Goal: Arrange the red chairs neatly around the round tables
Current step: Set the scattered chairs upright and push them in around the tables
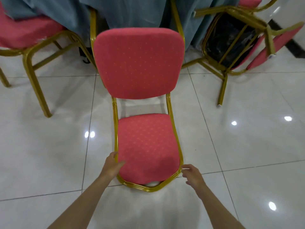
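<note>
Bright overhead light glares on glossy floor tiles [247, 146]; edges warp, slightly blurred.

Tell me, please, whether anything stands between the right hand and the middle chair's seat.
Nothing visible does: the right hand hangs open beside the seat corner of the red chair, only a gap between. The left hand grips its other side.

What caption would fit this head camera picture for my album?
Left hand grips the middle chair's seat frame, right hand open beside it; a second chair lies tipped by the tablecloth.
</note>
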A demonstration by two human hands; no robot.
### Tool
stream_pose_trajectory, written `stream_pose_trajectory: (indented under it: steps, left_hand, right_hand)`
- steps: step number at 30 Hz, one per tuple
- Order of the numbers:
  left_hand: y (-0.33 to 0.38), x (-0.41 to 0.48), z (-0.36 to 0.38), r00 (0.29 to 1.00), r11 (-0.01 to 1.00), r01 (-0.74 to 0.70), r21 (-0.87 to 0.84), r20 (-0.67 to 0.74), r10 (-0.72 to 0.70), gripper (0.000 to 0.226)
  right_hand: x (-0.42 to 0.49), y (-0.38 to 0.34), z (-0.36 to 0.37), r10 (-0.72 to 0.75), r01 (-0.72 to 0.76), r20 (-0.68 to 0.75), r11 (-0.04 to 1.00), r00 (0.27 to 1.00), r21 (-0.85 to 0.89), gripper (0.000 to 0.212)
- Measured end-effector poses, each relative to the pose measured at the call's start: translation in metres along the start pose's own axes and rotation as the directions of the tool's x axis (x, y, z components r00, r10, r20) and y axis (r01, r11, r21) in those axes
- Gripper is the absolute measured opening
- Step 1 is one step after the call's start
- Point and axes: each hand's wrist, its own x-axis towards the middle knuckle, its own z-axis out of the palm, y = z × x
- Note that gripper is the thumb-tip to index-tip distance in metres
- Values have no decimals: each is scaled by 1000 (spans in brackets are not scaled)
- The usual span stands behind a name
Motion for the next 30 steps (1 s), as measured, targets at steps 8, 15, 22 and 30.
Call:
stream_pose_trajectory:
  steps: [8,15,22,30]
  left_hand:
    - [-81,97,31,1000,987,9,-160,0,-9,72]
    - [-102,114,36,999,969,-6,-249,35,15,91]
    - [-92,93,9,989,974,-28,-226,138,60,91]
    - [-29,-16,-57,992,969,-33,-245,112,62,110]
  right_hand:
    - [112,62,47,0,15,-93,988,996,156,64]
    - [129,71,75,59,22,-230,941,971,337,42]
    - [95,75,54,53,21,-168,910,984,413,35]
    - [-41,17,7,-19,54,-91,915,996,400,44]
